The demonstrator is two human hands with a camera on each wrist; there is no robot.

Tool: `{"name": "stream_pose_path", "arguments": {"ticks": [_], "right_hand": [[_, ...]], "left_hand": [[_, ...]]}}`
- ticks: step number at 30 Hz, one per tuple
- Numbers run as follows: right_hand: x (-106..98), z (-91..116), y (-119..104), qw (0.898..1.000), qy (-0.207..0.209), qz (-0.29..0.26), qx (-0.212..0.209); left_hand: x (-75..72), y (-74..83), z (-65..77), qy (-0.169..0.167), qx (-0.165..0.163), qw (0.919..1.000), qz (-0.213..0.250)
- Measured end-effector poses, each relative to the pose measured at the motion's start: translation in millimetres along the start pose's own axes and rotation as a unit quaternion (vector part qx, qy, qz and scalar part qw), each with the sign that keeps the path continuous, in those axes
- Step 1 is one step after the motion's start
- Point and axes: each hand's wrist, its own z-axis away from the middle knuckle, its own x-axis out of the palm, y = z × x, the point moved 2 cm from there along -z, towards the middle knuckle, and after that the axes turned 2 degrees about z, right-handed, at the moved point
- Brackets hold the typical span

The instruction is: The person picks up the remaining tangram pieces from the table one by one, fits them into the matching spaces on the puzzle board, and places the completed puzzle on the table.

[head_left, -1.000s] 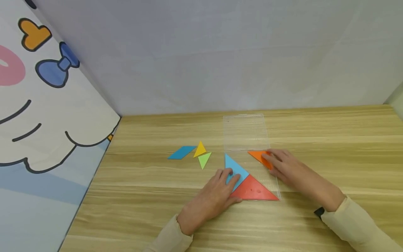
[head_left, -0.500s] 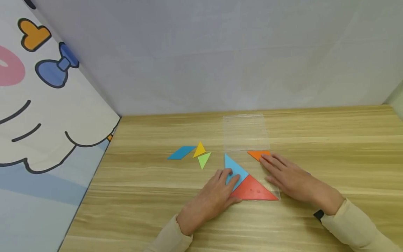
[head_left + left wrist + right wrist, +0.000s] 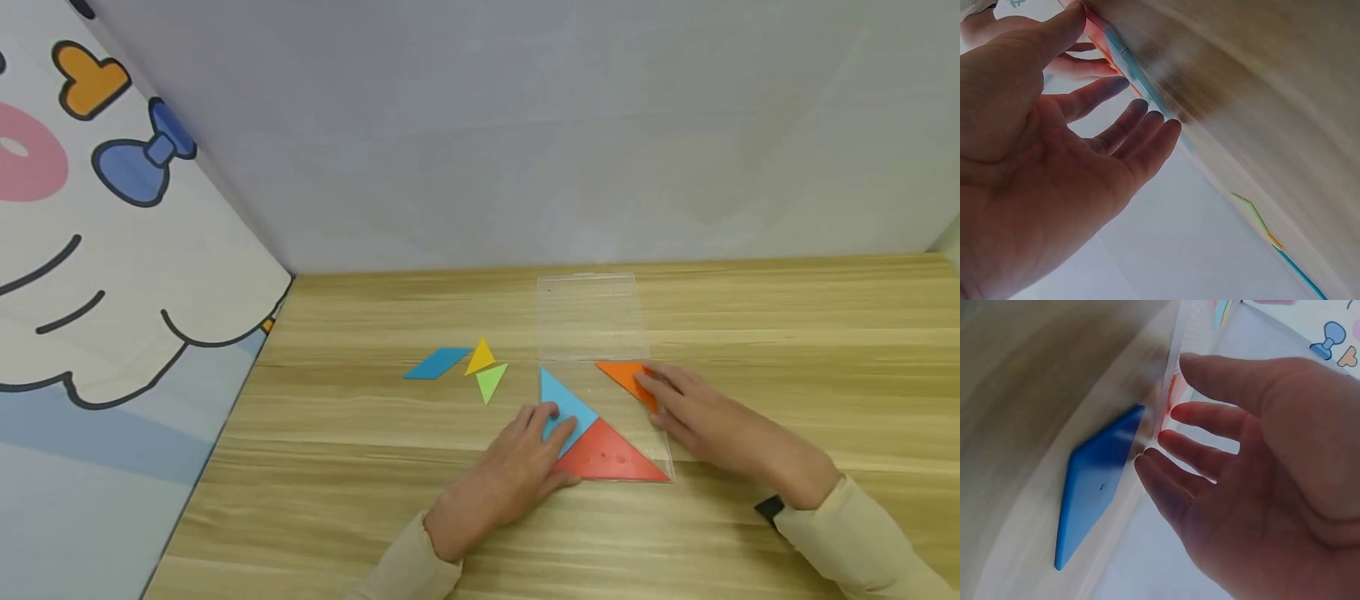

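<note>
A clear plastic tray lies on the wooden table, holding a light blue triangle and a red triangle edge to edge. My left hand rests its fingertips on the light blue triangle, its thumb at the tray's near edge. At the tray's upper right corner sits an orange triangle, with the right hand's fingertips touching its right part. Both hands have loosely bent fingers in the wrist views. A dark blue flat piece lies near the right hand, hidden under that arm in the head view.
Left of the tray lie a blue parallelogram, a yellow triangle and a green triangle. The tray's clear lid extends behind it. A pale wall stands at the back, and a cartoon-printed panel at the left.
My right hand slid slightly nearer over the orange triangle, then back up and right to its right end. The left hand stays on the light blue triangle. The head view shifted slightly.
</note>
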Motion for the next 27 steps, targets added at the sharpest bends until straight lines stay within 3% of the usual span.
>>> {"name": "stream_pose_path", "arguments": {"ticks": [15,21,27], "right_hand": [[-1,-3,6,0.997,0.063,0.010,-0.051],[-1,-3,7,0.997,0.056,0.004,-0.044],[-2,-1,6,0.999,0.021,-0.001,-0.029]], "left_hand": [[-11.0,-8.4,0.1,-0.011,-0.009,0.9993,0.033],[-15.6,-20.1,2.4,0.032,0.005,0.9988,0.036],[-17.3,-35.6,5.5,0.113,0.033,0.9911,0.062]]}}
